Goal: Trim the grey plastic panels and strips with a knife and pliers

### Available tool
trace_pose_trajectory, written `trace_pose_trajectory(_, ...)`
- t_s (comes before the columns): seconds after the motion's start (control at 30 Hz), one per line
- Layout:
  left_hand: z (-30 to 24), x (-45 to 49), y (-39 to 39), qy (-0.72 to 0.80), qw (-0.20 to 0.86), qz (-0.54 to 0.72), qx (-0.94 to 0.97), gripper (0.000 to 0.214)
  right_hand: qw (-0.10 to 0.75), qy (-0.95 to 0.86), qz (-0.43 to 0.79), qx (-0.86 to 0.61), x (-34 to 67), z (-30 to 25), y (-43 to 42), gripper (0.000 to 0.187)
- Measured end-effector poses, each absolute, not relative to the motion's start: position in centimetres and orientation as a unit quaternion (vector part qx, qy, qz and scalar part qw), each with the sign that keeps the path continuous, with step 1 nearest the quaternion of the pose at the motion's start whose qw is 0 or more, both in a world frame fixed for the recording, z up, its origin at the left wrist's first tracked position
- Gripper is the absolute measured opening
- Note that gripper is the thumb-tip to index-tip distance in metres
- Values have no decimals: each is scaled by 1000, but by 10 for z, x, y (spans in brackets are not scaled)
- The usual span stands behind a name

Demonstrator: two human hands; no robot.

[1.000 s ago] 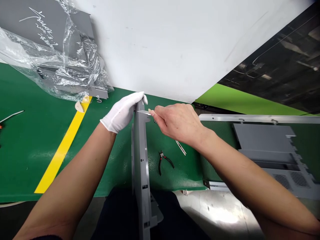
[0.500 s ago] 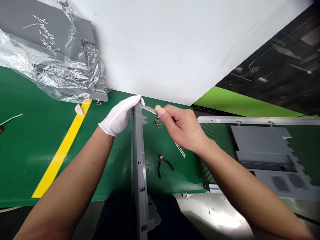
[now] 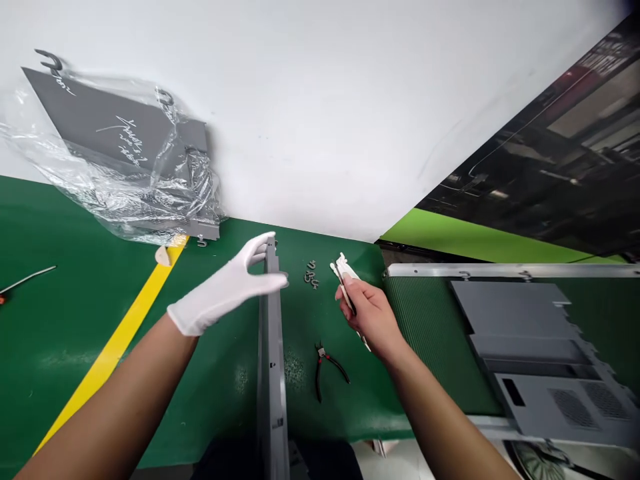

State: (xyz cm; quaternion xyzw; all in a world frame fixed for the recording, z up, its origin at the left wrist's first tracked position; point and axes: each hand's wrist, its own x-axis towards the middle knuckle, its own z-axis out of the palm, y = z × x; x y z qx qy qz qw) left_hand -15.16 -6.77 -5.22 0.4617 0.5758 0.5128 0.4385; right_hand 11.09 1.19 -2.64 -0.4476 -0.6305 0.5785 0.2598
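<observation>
My left hand (image 3: 227, 288), in a white glove, spreads thumb and fingers around the top end of a long grey sheet-metal panel (image 3: 271, 353) standing on edge. My bare right hand (image 3: 367, 313) is apart from the panel and pinches a slim tool (image 3: 346, 293) with white plastic strips (image 3: 343, 265) at its upper end. Several small dark metal hooks (image 3: 311, 274) lie on the green mat between my hands. Black-handled pliers (image 3: 324, 371) lie below them, and a thin metal strip (image 3: 365, 341) shows just past my right wrist.
To the upper left, a grey panel (image 3: 115, 143) lies in clear plastic wrap on a white sheet (image 3: 325, 120). To the right, another grey panel (image 3: 530, 347) lies on a ribbed green mat (image 3: 435, 340) beside a metal rail (image 3: 515, 270). A yellow stripe (image 3: 117, 347) crosses the green surface.
My left hand has loosened from its grip on the panel top. My right hand has pulled back from the panel, now with white strips at the tool. The view has shifted, showing more hooks.
</observation>
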Motion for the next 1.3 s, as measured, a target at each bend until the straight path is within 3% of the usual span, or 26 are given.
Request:
trace_pose_trajectory(0.07,-49,-160,-52,612,411,547,396,56,270,-610,592,-453,110,-28,10,53)
trace_pose_trajectory(0.2,-30,-159,-38,636,312,650,276,53,294,-570,607,-470,109,-30,7,54)
trace_pose_trajectory(0.3,-14,-137,-64,601,176,643,441,37,288,-556,616,-477,117,-31,2,53)
trace_pose_trajectory(0.37,-13,-118,-88,539,143,537,633,28,264,-573,608,-482,127,-29,-8,53)
trace_pose_trajectory(0.47,-24,-98,-109,456,98,408,785,41,175,-658,567,-463,143,-12,-35,50)
trace_pose_trajectory(0.57,-33,-93,-105,458,34,395,796,46,53,-754,517,-402,154,19,-70,48)
trace_pose_trajectory(0.67,-30,-101,-89,451,11,405,795,44,-15,-824,438,-360,155,45,-96,42)
trace_pose_trajectory(0.9,-35,-114,-61,445,51,477,756,50,-18,-910,257,-326,137,33,-101,38)
trace_pose_trajectory(1.3,-37,-115,-61,458,76,445,766,51,12,-956,61,-286,119,29,-99,38)
